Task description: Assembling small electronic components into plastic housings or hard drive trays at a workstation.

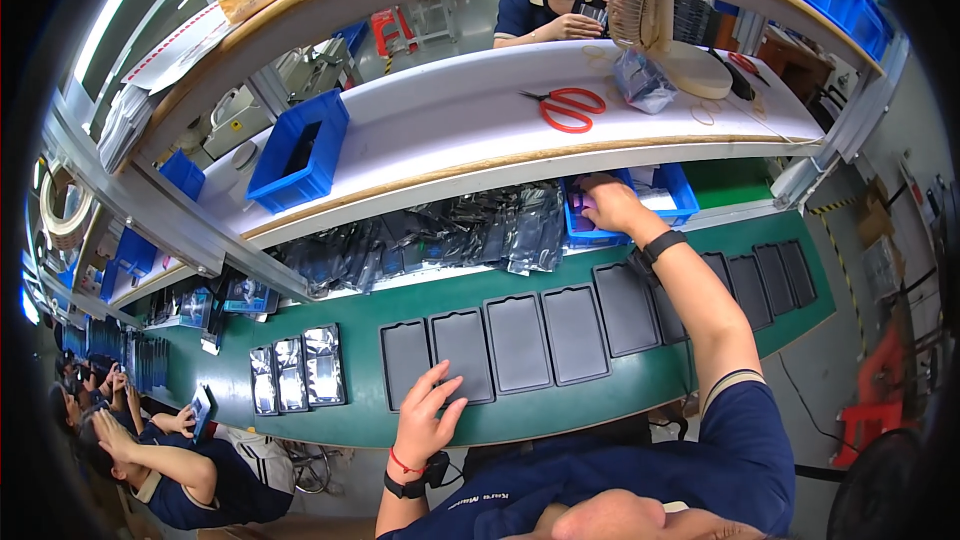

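Note:
My left hand [432, 412] is open, its spread fingers over the near edge of the black shallow trays [462, 352] on the green bench. It holds nothing. My right hand [611, 204] reaches into a blue bin [597, 237] under the shelf. Its fingers curl down beside something purple [577, 202], and what they grip is partly hidden by the hand and the bin wall. The black trays form a row from in front of me to the right, and my right forearm crosses above some of them.
Three shiny wrapped packs [323, 365] lie on the left of the bench. Many dark plastic-bagged items [480, 225] fill the space under the shelf. Red-handled scissors [570, 108] and a blue bin [298, 152] are on the white shelf. Co-workers sit at left and across the shelf.

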Available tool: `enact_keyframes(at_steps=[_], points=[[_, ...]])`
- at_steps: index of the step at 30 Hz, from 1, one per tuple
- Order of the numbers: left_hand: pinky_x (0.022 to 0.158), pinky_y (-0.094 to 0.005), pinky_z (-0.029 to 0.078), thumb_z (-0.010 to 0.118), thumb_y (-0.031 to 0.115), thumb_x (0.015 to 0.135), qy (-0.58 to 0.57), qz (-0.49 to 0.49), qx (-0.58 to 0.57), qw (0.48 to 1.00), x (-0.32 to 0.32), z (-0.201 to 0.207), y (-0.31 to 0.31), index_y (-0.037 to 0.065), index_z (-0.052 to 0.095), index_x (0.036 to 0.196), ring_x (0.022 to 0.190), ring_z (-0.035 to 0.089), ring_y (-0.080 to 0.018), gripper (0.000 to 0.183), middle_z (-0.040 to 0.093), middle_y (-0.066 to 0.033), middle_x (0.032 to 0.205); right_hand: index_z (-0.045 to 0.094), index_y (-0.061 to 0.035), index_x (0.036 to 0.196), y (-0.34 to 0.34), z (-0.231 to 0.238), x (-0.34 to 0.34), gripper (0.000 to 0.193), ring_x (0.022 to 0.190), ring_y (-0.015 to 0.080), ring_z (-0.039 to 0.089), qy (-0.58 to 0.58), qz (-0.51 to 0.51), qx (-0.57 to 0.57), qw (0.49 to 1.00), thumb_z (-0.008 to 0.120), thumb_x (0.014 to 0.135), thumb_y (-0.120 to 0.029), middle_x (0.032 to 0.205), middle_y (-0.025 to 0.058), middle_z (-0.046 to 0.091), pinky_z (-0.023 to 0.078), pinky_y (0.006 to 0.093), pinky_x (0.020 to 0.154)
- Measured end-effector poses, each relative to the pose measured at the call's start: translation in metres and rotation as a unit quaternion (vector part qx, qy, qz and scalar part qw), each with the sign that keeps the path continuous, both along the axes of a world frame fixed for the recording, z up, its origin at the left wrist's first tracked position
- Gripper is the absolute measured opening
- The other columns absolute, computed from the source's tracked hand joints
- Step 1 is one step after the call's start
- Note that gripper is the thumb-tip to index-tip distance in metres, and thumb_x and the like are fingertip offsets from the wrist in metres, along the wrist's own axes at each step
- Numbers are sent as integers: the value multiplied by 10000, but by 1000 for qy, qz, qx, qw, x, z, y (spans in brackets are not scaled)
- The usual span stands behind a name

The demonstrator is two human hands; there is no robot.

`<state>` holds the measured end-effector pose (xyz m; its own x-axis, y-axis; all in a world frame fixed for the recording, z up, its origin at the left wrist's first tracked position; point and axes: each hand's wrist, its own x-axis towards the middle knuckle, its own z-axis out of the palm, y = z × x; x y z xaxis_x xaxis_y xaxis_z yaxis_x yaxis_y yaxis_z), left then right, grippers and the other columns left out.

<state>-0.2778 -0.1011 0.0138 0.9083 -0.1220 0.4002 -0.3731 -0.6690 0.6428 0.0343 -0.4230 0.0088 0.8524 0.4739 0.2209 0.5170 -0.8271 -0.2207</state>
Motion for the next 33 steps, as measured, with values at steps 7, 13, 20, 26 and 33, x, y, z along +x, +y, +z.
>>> enact_keyframes(at_steps=[7, 13, 20, 26, 33], points=[[803, -350, 493, 697, 52, 708, 3, 10, -9, 1000, -1, 1, 1, -2, 647, 957, 953, 601, -303, 259, 577, -175, 1139, 544, -42, 1134, -2, -6, 14, 510, 1036, 345, 544, 37, 22, -11, 999, 692, 673, -202, 1114, 192, 568, 441, 410, 890], [808, -342, 492, 697, 49, 708, 14, 10, -8, 1000, -6, -5, 0, 7, 651, 956, 955, 605, -293, 255, 584, -160, 1132, 553, -23, 1110, -2, -10, 10, 500, 1002, 348, 556, 19, 50, 90, 994, 720, 655, -148, 1099, 194, 570, 453, 385, 868], [822, -342, 489, 679, 59, 734, 12, -46, -35, 998, 6, -1, -13, 13, 653, 961, 965, 607, -295, 232, 598, -154, 1113, 625, -47, 955, -18, 3, 4, 272, 790, 215, 615, 138, -1, 227, 964, 671, 687, -33, 821, 112, 642, 487, 310, 722], [899, -346, 453, 585, 130, 870, 297, -139, -425, 843, 27, -26, -34, 9, 584, 1120, 1065, 569, -264, 277, 583, -164, 1153, 573, -36, 972, -20, 9, -44, 201, 643, 94, 557, 262, -63, 611, 745, 633, 781, -43, 788, 21, 599, 439, 217, 514], [980, -480, 397, 454, 451, 912, 412, -297, -734, 452, 62, -32, -57, 30, 366, 1322, 1220, 424, -368, 595, 405, -237, 1329, 588, -41, 870, 95, 25, -147, 94, 593, 58, 499, 451, 179, 401, 777, 642, 822, -102, 752, -31, 569, 419, 219, 533]])
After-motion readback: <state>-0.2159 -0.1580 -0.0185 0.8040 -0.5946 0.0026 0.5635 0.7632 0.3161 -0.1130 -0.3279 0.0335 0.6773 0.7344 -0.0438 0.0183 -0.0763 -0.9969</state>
